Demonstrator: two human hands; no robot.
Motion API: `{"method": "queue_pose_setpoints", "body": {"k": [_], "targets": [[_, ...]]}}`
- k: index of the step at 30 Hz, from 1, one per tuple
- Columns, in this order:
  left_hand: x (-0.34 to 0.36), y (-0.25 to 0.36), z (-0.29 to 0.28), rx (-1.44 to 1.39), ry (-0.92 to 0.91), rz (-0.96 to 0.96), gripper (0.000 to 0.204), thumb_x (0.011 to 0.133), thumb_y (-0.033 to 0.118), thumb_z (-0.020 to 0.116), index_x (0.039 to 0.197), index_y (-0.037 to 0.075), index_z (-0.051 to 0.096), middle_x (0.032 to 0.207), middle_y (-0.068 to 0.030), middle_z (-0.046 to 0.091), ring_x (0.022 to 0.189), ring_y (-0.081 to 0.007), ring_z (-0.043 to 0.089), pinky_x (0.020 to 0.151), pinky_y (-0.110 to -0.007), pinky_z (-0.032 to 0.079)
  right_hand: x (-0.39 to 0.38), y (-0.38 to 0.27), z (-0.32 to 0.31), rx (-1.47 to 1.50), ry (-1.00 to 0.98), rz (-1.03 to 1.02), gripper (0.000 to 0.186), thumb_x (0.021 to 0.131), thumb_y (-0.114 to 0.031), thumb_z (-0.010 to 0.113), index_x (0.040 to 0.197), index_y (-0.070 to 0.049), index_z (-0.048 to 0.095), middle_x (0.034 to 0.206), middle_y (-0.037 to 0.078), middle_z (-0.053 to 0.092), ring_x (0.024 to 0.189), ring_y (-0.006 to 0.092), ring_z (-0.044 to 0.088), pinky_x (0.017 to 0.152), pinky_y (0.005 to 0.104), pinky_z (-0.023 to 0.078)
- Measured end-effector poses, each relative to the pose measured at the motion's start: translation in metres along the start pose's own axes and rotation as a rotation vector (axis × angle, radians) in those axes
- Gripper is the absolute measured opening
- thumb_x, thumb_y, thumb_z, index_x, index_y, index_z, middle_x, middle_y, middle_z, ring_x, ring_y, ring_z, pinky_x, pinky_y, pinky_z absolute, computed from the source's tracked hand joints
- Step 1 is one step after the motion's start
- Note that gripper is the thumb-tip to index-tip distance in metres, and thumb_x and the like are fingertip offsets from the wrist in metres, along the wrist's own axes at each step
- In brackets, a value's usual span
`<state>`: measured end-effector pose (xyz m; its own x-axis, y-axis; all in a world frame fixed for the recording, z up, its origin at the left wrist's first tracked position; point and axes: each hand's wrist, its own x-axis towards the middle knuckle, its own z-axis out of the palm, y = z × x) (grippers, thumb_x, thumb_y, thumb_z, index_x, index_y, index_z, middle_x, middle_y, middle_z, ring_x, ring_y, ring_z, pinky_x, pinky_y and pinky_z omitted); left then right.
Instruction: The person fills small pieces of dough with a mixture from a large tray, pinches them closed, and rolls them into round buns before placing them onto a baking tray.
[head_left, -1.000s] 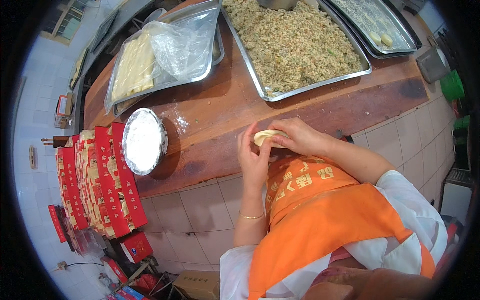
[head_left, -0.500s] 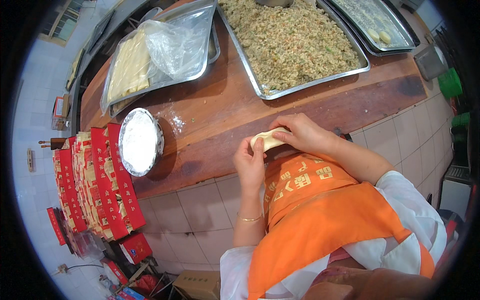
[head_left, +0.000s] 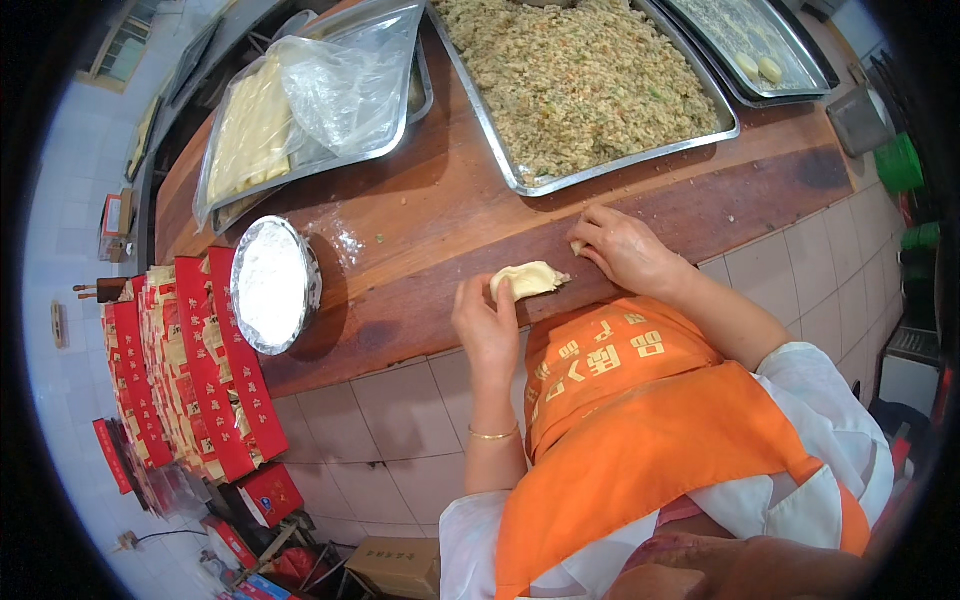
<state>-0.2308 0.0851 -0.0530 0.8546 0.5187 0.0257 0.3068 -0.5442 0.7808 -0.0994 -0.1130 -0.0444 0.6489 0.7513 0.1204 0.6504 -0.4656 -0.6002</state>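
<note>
Two bare hands at work, both near the surface's front edge.

Nearest camera: orange apron (head_left: 640, 450) over white sleeves (head_left: 825, 400). Gold-coloured bracelet (head_left: 494, 436) on left wrist.

Left hand (head_left: 485, 318): thumb and fingers closed on the left end of a pale dough piece (head_left: 528, 281). Dough is elongated, smooth on the left, ragged at its right end. It sits above the front strip of the surface (head_left: 430, 240); can't tell if it's touching the wood.

Right hand (head_left: 628, 250): apart from the main dough, to its right and a bit farther out. Fingertips narrow, pinching a small dough bit (head_left: 578, 247).

Left of the hands, on the surface: silvery bowl (head_left: 314, 285) of white powder (head_left: 268, 283), some of it scattered just beside the bowl. Stack of red and gold packaging (head_left: 240, 350) left of and below it; cardboard box (head_left: 395, 567) lower, near the floor tiles.

Farther out: metal tray (head_left: 640, 159) heaped with crumbly tan filling (head_left: 590, 90). To its left, another tray with pale dough strips (head_left: 245, 140) partly under clear plastic (head_left: 345, 90).

Far right: floured tray (head_left: 725, 40), two round dough pieces (head_left: 769, 69) in its near corner. Green basket (head_left: 899, 162) beyond the surface's right end.
</note>
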Motion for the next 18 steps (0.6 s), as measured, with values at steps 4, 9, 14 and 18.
{"method": "queue_pose_setpoints", "body": {"k": [4, 9, 14, 18], "targets": [[-0.003, -0.002, 0.003, -0.002, 0.047, 0.052, 0.017, 0.089, 0.011, 0.067, 0.098, -0.003, 0.063, 0.087, -0.0185, 0.062, 0.078, -0.0332, 0.061, 0.072, -0.043, 0.049, 0.005, -0.004, 0.000, 0.044, 0.052, 0.006, 0.016, 0.083, -0.006, 0.068, 0.099, -0.003, 0.066, 0.098, 0.016, 0.061, 0.093, 0.0374, 0.062, 0.079, 0.0452, 0.052], [-0.001, 0.000, 0.010, -0.054, 0.069, 0.151, 0.015, 0.090, 0.010, 0.066, 0.097, -0.002, 0.063, 0.090, -0.0200, 0.063, 0.083, -0.0372, 0.062, 0.074, -0.044, 0.049, 0.016, -0.032, 0.007, 0.262, 0.069, -0.104, 0.015, 0.084, -0.006, 0.069, 0.099, -0.003, 0.065, 0.093, 0.014, 0.063, 0.086, 0.0343, 0.063, 0.074, 0.0418, 0.052], [-0.003, 0.001, 0.009, -0.042, 0.058, 0.123, 0.015, 0.091, 0.010, 0.065, 0.098, -0.003, 0.063, 0.091, -0.0196, 0.063, 0.083, -0.0359, 0.063, 0.075, -0.043, 0.049, 0.022, -0.040, 0.035, 0.085, 0.007, -0.203, 0.015, 0.083, -0.008, 0.070, 0.097, -0.006, 0.065, 0.091, 0.012, 0.062, 0.089, 0.0329, 0.061, 0.075, 0.0410, 0.052], [-0.004, 0.001, 0.009, -0.019, 0.047, 0.096, 0.017, 0.091, 0.011, 0.064, 0.099, -0.004, 0.065, 0.093, -0.0191, 0.063, 0.086, -0.0329, 0.064, 0.077, -0.040, 0.050, 0.024, -0.037, 0.021, 0.235, 0.040, -0.164, 0.016, 0.083, -0.011, 0.072, 0.097, -0.007, 0.066, 0.097, 0.011, 0.061, 0.090, 0.0324, 0.060, 0.076, 0.0421, 0.051]]}}
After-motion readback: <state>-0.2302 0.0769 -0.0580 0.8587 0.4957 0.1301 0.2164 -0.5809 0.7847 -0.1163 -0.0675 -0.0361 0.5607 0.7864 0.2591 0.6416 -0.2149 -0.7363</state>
